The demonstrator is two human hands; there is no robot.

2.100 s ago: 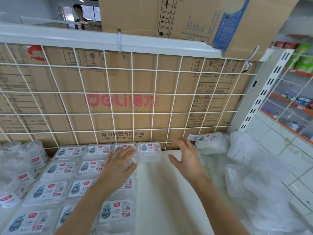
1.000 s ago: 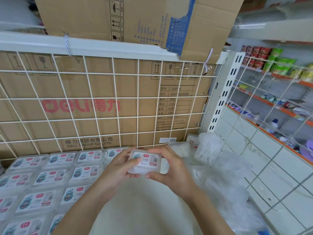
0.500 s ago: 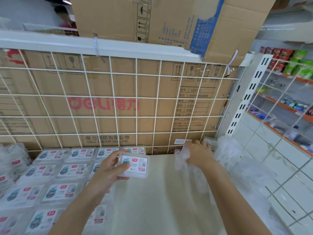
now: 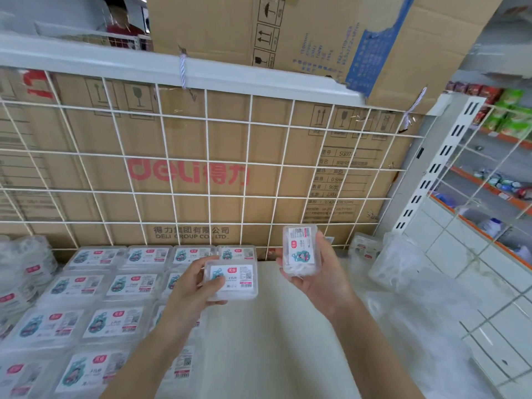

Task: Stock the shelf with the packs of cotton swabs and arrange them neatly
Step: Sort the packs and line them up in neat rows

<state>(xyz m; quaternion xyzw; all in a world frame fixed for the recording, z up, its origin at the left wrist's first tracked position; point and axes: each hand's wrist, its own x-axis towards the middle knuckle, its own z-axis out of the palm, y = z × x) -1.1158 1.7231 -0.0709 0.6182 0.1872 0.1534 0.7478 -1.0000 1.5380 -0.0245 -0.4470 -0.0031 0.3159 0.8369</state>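
Note:
My left hand (image 4: 191,286) grips a clear rectangular pack of cotton swabs (image 4: 236,280), label up, just above the white shelf (image 4: 270,335). Held higher and to the right, a second pack (image 4: 300,250) stands on end in my right hand (image 4: 319,280). Several packs (image 4: 115,283) lie flat in neat rows on the left part of the shelf, reaching back to the wire grid. One more loose pack (image 4: 364,249) lies by the grid at the right, among plastic wrapping.
A white wire grid (image 4: 207,168) backed by cardboard boxes closes the shelf's rear. Round tubs (image 4: 26,272) are stacked at the far left. Crumpled clear plastic bags (image 4: 408,286) cover the right side. A white slotted upright (image 4: 431,168) and a neighbouring shelf aisle stand to the right.
My right hand has come back from the plastic bags holding a second pack, raised upright. The left hand keeps its pack at about the same spot.

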